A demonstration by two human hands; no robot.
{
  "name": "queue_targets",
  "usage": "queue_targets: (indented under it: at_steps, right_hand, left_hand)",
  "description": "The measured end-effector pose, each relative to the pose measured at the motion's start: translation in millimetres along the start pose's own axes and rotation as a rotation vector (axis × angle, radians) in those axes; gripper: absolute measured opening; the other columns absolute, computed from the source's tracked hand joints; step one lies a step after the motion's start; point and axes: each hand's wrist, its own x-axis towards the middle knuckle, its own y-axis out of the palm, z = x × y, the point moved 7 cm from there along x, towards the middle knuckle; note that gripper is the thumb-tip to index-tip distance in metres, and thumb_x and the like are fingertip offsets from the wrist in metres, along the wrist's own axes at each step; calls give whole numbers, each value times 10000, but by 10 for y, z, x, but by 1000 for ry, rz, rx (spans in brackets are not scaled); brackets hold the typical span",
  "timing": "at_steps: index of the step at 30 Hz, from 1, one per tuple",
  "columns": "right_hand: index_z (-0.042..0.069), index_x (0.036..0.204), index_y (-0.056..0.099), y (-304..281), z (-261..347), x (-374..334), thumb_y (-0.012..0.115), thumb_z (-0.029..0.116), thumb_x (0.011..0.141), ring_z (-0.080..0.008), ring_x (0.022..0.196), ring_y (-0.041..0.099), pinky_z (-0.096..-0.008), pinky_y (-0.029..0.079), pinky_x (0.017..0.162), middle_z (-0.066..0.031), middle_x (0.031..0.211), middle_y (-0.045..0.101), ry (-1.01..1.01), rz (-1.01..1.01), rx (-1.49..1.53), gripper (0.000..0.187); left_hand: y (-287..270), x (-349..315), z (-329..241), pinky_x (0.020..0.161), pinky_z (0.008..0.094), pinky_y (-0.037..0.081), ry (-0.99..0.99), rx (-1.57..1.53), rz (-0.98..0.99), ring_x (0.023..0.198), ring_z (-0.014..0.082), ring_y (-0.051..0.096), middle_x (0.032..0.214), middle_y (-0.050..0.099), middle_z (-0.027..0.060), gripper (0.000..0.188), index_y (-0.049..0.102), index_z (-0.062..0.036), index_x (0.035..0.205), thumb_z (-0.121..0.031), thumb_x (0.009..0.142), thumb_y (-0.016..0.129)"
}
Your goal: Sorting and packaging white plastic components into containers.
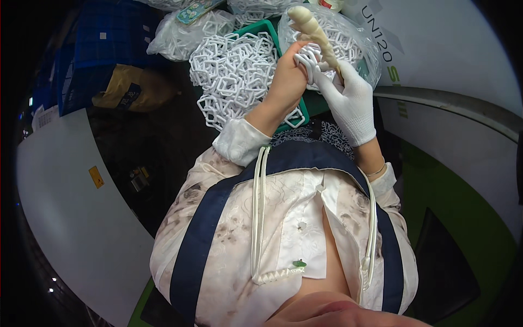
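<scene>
My bare left hand (pixel 290 79) is closed on several white plastic rings (pixel 308 59), bunched at its fingertips. Beside it, my right hand (pixel 350 103), in a white knitted glove, is closed around the lower end of a cream, lumpy, wrapped stick-like tool (pixel 313 31). The tool slants up and left past the rings; its lower end is hidden in the glove. The glove's fingers reach the rings, but I cannot tell which finger touches what. Just left of my left hand, a green crate (pixel 266 28) is heaped with similar angular white rings (pixel 234 71).
Behind my right hand lies a clear plastic bag (pixel 370 49) of white rings. Another clear bag (pixel 166 41) sits beyond the crate. At the left are blue crates (pixel 81 60) and a brown paper sack (pixel 122 90). Large white machine panels (pixel 436 43) stand on the right.
</scene>
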Motion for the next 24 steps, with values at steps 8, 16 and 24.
queue_targets:
  at_steps: [8, 16, 24]
  right_hand:
    - [85, 1000, 610, 17, -188, 192, 663, 188, 891, -364, 649, 665, -440, 507, 567, -162, 734, 655, -148, -187, -335, 159]
    - [-12, 1007, 668, 111, -255, 576, 623, 153, 956, -88, 718, 576, -260, 454, 663, -37, 779, 648, -23, -3, 150, 179]
    - [-14, 1024, 650, 84, 471, 1774, 665, 205, 950, -53, 655, 431, -227, 401, 601, 23, 707, 514, -307, -179, 44, 232]
  left_hand:
    - [38, -76, 145, 936, 306, 514, -214, -251, -58, 1091, 203, 617, 1212, 603, 118, 442, 440, -20, 1401, 45, 969, 511]
    - [-81, 33, 7, 1074, 430, 478, -226, -810, 80, 1133, 231, 619, 1186, 629, 98, 300, 514, -44, 1299, -75, 1003, 554]
    - [-416, 125, 5, 1050, 482, 512, -147, -806, -59, 1159, 282, 620, 1210, 630, 144, 231, 537, -5, 1210, -56, 987, 571]
